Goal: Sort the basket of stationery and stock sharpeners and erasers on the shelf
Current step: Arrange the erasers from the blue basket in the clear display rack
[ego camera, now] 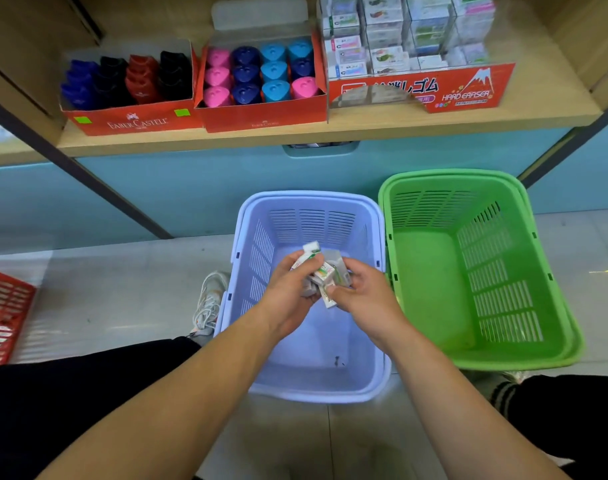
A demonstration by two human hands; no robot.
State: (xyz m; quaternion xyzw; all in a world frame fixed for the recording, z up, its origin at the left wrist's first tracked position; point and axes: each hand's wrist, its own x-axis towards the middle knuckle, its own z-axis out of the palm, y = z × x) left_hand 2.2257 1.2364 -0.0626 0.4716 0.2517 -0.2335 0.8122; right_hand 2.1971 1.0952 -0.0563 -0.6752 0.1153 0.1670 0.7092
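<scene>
- While crouched over the lilac basket (306, 197), holding a small bunch of wrapped erasers (326, 276) up above its floor, roughly mid-basket.
- Left hand (288, 289): curled round the left side of the bunch, thumb over the top, with a white eraser end poking out past the fingers.
- Right hand (363, 296): fingers bent in, pinching the right side of the same bunch, with a green-and-white wrapped one sticking out underneath.
- Can't tell how many in there, too bunched and blurry.
- Tiny dark speck on the lilac basket's floor, near the front edge.
- Green basket (451, 176) parked right beside the lilac one on its right, rims touching or close to it, hard to say which.
- Up on the wooden shelf (364, 128), from the left: a red Faber-Castell box (136, 123) of blue, black and red sharpeners (143, 81), then a second red box (264, 120) of pink, navy and light-blue ones, pressed side by side.
- Further right on the same shelf, a red "Hard Eraser" display box (434, 90) stacked with rows of eraser packs (382, 36).
- Corner of a red basket (1, 306) at the far left on the floor, well apart from the other two.
- White sneaker (209, 303) tucked just left of the lilac basket.
</scene>
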